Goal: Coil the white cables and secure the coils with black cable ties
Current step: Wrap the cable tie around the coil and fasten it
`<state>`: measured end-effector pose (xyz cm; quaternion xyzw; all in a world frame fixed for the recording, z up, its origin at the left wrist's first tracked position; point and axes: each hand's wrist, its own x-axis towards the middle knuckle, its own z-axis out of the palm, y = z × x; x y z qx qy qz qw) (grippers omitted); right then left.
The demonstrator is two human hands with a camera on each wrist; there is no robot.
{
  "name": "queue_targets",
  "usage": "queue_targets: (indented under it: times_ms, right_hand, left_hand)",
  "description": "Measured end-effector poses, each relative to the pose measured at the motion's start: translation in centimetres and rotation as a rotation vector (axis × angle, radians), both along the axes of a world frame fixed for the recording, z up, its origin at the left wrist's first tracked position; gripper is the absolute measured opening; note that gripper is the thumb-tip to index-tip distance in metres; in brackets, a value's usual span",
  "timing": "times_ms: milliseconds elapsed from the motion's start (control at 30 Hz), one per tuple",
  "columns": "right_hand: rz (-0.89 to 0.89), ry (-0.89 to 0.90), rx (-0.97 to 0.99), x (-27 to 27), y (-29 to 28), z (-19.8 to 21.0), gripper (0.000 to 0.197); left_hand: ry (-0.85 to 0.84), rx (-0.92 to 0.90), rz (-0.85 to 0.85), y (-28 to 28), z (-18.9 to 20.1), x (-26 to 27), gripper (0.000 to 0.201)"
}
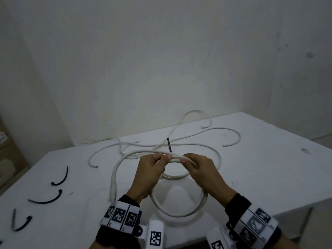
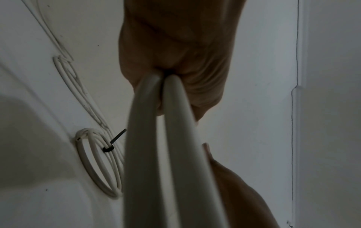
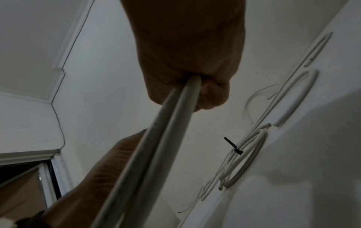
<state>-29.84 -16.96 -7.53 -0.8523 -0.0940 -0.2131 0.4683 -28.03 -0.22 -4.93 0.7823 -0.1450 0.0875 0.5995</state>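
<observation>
A thick white cable point(image 1: 179, 212) is looped into a coil held above the white table point(image 1: 260, 173). My left hand point(image 1: 167, 157) and right hand point(image 1: 185, 159) grip its top side by side, fingers curled round the doubled strands. In the left wrist view two strands point(image 2: 175, 154) run out of the left hand point(image 2: 175, 77); in the right wrist view they point(image 3: 156, 138) leave the right hand point(image 3: 195, 80). One tail of the cable point(image 1: 114, 178) droops to the table on the left. Under the hands lies a smaller coil point(image 2: 86, 162) bound by a black cable tie point(image 2: 109, 148), whose tail point(image 1: 168, 145) sticks up.
Several thin white cables point(image 1: 231, 133) sprawl loose across the back of the table. Three spare black ties point(image 1: 61, 178) point(image 1: 46, 198) point(image 1: 21, 223) lie at the front left. The table ends at the right point(image 1: 305, 193); white walls stand behind. A cardboard box point(image 1: 7, 150) sits at far left.
</observation>
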Motion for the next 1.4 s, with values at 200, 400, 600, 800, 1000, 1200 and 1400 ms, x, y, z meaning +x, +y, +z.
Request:
queue_targets:
  times_ms: [200,400,600,800,1000,1200,1400]
  right_hand:
    - [-0.035,-0.019,-0.011,0.2,0.1,0.2,0.025]
    - [-0.075,-0.086,0.005,0.3,-0.1,0.3,0.027]
    - [-0.098,-0.117,-0.122,0.1,-0.9,1.3,0.029]
    - [-0.167,-0.186,-0.034,0.0,-1.1,3.0,0.028]
    - [-0.184,-0.186,0.044,0.8,-1.0,3.3,0.033]
    - [-0.122,-0.160,0.017,1.2,-1.3,3.7,0.033]
    - [-0.017,-0.135,-0.049,0.9,-1.7,4.4,0.031]
  left_hand:
    - [-0.105,0.047,0.142,-0.3,-0.3,-0.6,0.020]
    - [-0.428,0.275,0.388,-0.8,-0.9,-1.6,0.049]
    - [-0.431,1.069,0.557,-0.1,1.7,-1.4,0.096]
    - [-0.032,0.765,0.206,0.2,1.2,-0.5,0.058]
    - [0.042,0.416,0.141,0.5,2.4,-1.3,0.035]
    - [0.355,0.080,-0.056,1.4,3.8,-1.6,0.021]
    - [0.482,0.002,-0.230,2.1,4.9,-1.7,0.050]
